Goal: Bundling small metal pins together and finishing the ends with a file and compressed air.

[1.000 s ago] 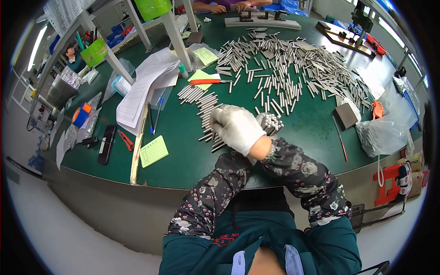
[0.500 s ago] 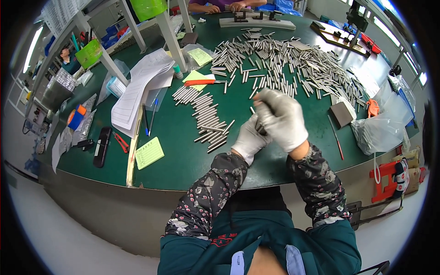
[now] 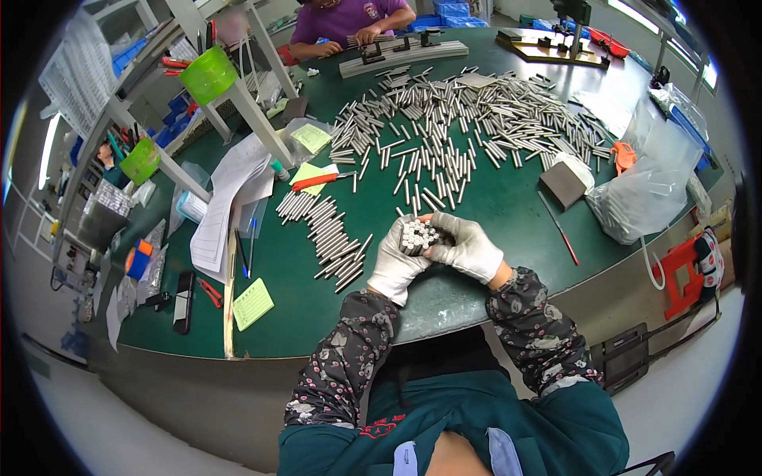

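Between my two gloved hands is a bundle of short metal rods, its round ends facing up toward me. My left hand wraps the bundle's left side, and my right hand closes round its right side. Both wear white gloves with bare fingertips showing. Beyond them a big loose heap of metal rods spreads over the green table. To the left of my left hand, a slanting row of rods lies side by side. The lower part of the bundle is hidden by my hands.
A red-handled knife lies on yellow notes beyond the row. Papers, pens and a green note card are at left. On the right are a dark block, a thin red-handled tool and plastic bags. A co-worker sits opposite.
My right hand has come down from above my left, and both hands now hold the rod bundle with its ends showing. The view has shifted, bringing more of the co-worker into sight.
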`<state>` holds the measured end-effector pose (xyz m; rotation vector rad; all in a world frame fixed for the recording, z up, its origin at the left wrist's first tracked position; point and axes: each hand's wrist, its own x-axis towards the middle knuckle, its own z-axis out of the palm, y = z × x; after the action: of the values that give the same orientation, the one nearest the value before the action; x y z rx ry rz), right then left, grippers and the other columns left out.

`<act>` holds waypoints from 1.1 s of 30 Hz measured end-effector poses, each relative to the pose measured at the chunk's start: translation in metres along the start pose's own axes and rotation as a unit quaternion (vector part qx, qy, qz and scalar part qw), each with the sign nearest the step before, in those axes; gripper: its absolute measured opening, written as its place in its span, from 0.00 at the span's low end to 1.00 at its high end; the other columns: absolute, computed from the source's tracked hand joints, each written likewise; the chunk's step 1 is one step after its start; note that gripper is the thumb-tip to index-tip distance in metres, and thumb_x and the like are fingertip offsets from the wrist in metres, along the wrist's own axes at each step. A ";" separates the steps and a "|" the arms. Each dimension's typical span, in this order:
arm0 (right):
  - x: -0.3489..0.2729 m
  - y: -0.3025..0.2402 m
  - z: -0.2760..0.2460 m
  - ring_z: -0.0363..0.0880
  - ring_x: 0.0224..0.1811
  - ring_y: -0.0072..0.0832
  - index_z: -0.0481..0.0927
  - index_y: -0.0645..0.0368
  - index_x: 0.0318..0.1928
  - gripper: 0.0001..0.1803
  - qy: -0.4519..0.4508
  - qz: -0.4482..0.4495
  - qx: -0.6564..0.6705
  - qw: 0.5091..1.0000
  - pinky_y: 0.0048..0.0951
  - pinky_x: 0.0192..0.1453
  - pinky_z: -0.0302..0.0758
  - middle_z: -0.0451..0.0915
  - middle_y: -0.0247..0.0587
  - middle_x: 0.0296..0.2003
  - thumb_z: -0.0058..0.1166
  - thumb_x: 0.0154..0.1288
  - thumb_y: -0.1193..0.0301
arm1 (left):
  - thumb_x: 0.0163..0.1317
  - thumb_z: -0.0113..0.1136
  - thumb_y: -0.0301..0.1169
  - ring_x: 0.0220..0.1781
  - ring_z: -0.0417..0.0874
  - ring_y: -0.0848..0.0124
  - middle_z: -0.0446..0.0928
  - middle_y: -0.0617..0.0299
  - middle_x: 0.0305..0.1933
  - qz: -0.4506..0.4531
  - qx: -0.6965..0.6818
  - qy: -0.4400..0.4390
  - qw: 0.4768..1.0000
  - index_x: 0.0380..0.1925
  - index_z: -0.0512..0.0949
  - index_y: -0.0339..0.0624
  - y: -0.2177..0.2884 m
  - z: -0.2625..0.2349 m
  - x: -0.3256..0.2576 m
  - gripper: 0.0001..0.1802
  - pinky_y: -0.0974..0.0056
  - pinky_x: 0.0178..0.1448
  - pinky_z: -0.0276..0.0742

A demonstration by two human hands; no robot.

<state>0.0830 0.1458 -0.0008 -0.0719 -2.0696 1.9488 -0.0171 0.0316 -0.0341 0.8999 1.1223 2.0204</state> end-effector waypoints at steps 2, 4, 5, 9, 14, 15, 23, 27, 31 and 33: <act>-0.003 -0.001 0.002 0.70 0.39 0.15 0.66 0.67 0.53 0.28 0.011 -0.011 0.016 1.000 0.17 0.45 0.70 0.74 0.33 0.39 0.59 0.50 0.76 | 0.37 0.66 0.15 0.43 0.76 0.74 0.74 0.64 0.41 -0.001 0.019 -0.005 1.000 0.48 0.65 0.41 -0.001 0.000 -0.001 0.34 0.69 0.48 0.74; -0.005 -0.004 0.003 0.70 0.39 0.15 0.67 0.68 0.52 0.26 0.010 -0.023 0.044 0.999 0.17 0.45 0.70 0.75 0.33 0.38 0.58 0.51 0.77 | 0.37 0.67 0.15 0.43 0.76 0.74 0.73 0.65 0.42 0.002 0.047 -0.006 0.999 0.48 0.66 0.43 -0.002 -0.001 0.000 0.34 0.69 0.48 0.74; -0.005 -0.005 0.003 0.70 0.39 0.15 0.67 0.68 0.52 0.26 0.012 -0.024 0.046 0.999 0.17 0.45 0.70 0.75 0.33 0.38 0.58 0.51 0.77 | 0.37 0.67 0.15 0.43 0.76 0.74 0.73 0.65 0.42 0.002 0.049 -0.008 0.999 0.48 0.66 0.43 -0.002 -0.001 0.000 0.34 0.69 0.48 0.74; -0.007 -0.007 0.003 0.70 0.38 0.15 0.67 0.68 0.52 0.26 0.015 -0.037 0.017 0.999 0.17 0.45 0.70 0.75 0.34 0.38 0.57 0.51 0.79 | 0.38 0.67 0.16 0.42 0.75 0.75 0.73 0.65 0.41 0.013 0.055 -0.015 0.998 0.46 0.66 0.44 -0.004 -0.005 0.000 0.32 0.70 0.47 0.75; -0.007 -0.007 0.003 0.71 0.37 0.15 0.67 0.69 0.51 0.25 0.021 -0.052 -0.040 0.998 0.17 0.43 0.70 0.75 0.33 0.37 0.57 0.51 0.80 | 0.38 0.68 0.17 0.41 0.76 0.76 0.73 0.66 0.40 0.015 0.075 -0.006 0.997 0.46 0.66 0.43 -0.003 -0.003 0.000 0.32 0.71 0.45 0.75; -0.007 -0.007 0.003 0.71 0.37 0.15 0.67 0.69 0.51 0.25 0.022 -0.052 -0.040 0.998 0.17 0.43 0.70 0.75 0.33 0.37 0.57 0.51 0.80 | 0.38 0.68 0.17 0.41 0.76 0.76 0.73 0.66 0.40 0.014 0.075 -0.007 0.997 0.46 0.66 0.43 -0.003 -0.003 0.000 0.32 0.71 0.45 0.75; -0.006 -0.002 0.003 0.71 0.37 0.15 0.68 0.69 0.51 0.25 0.031 -0.049 -0.030 0.998 0.18 0.44 0.70 0.75 0.34 0.36 0.57 0.51 0.78 | 0.36 0.65 0.14 0.40 0.75 0.77 0.74 0.67 0.39 -0.022 0.056 -0.005 0.998 0.45 0.67 0.40 0.004 0.001 -0.002 0.31 0.72 0.45 0.74; -0.006 -0.001 0.003 0.71 0.39 0.16 0.68 0.69 0.51 0.24 0.036 -0.041 -0.036 0.998 0.18 0.45 0.70 0.75 0.35 0.37 0.57 0.52 0.78 | 0.36 0.63 0.12 0.40 0.75 0.77 0.74 0.67 0.39 -0.021 0.039 -0.009 0.999 0.44 0.68 0.40 0.009 0.005 -0.002 0.30 0.72 0.45 0.74; -0.005 0.005 0.003 0.72 0.40 0.17 0.68 0.69 0.51 0.24 0.040 -0.043 -0.049 0.997 0.19 0.47 0.70 0.76 0.36 0.38 0.57 0.52 0.78 | 0.36 0.61 0.11 0.39 0.75 0.78 0.73 0.68 0.38 -0.032 0.040 -0.011 0.999 0.43 0.68 0.39 0.010 0.004 -0.002 0.29 0.72 0.44 0.73; -0.004 0.005 0.003 0.72 0.40 0.18 0.68 0.68 0.51 0.24 0.042 -0.041 -0.045 0.997 0.19 0.47 0.70 0.76 0.36 0.38 0.57 0.52 0.78 | 0.36 0.61 0.11 0.39 0.75 0.78 0.73 0.68 0.37 -0.039 0.043 -0.009 0.998 0.43 0.68 0.39 0.010 0.003 -0.001 0.29 0.73 0.43 0.73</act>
<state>0.0855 0.1426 -0.0069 -0.0866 -2.0707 1.7751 -0.0156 0.0278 -0.0245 0.9021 1.2236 1.9090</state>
